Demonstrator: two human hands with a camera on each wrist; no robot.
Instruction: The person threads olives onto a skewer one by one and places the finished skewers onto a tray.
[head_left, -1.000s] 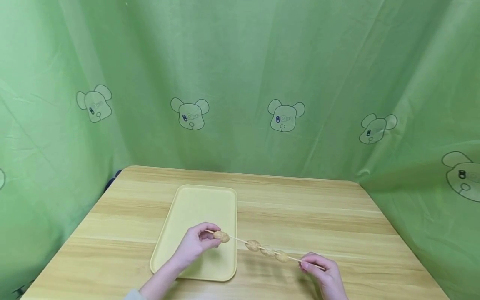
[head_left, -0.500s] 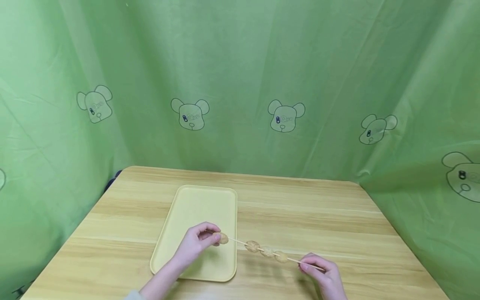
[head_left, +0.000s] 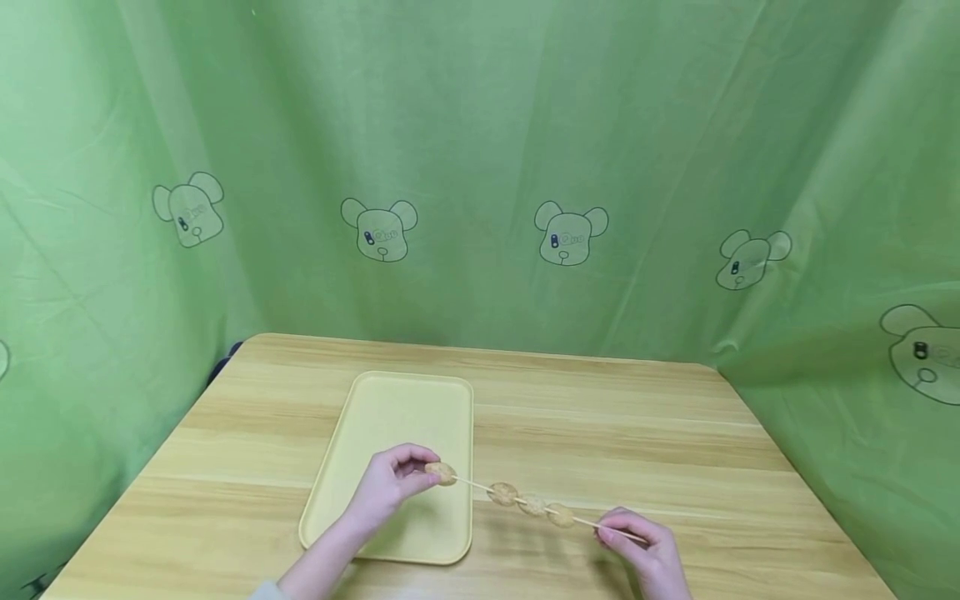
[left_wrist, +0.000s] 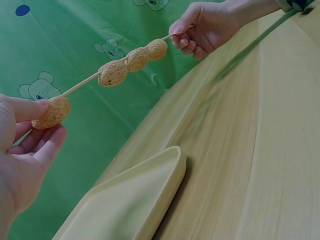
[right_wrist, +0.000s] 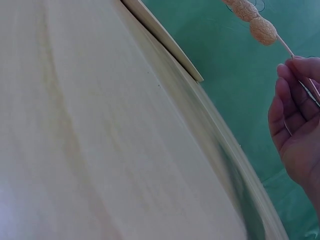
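Note:
A thin wooden skewer (head_left: 472,483) slants over the table between my two hands. Three wrinkled tan food balls (left_wrist: 136,59) sit close together along its middle. At the skewer's left end is another wrinkled tan ball (left_wrist: 51,112), pinched between the thumb and fingers of my left hand (head_left: 384,490); the skewer runs into its side, with a stretch of bare stick before the three others. My right hand (head_left: 647,546) grips the bare end of the skewer between thumb and fingers, seen also in the right wrist view, where the nearest ball (right_wrist: 263,31) stands just beyond the fingertips.
A pale yellow rectangular tray (head_left: 405,400) lies on the wooden table (head_left: 622,433), below and behind my left hand. Green curtains (head_left: 480,125) with bear-head prints hang around the table's back and sides.
The ball in my left hand shifts slightly on the skewer, and the left fingers change their hold on it. The right hand and the three other balls stay almost in place.

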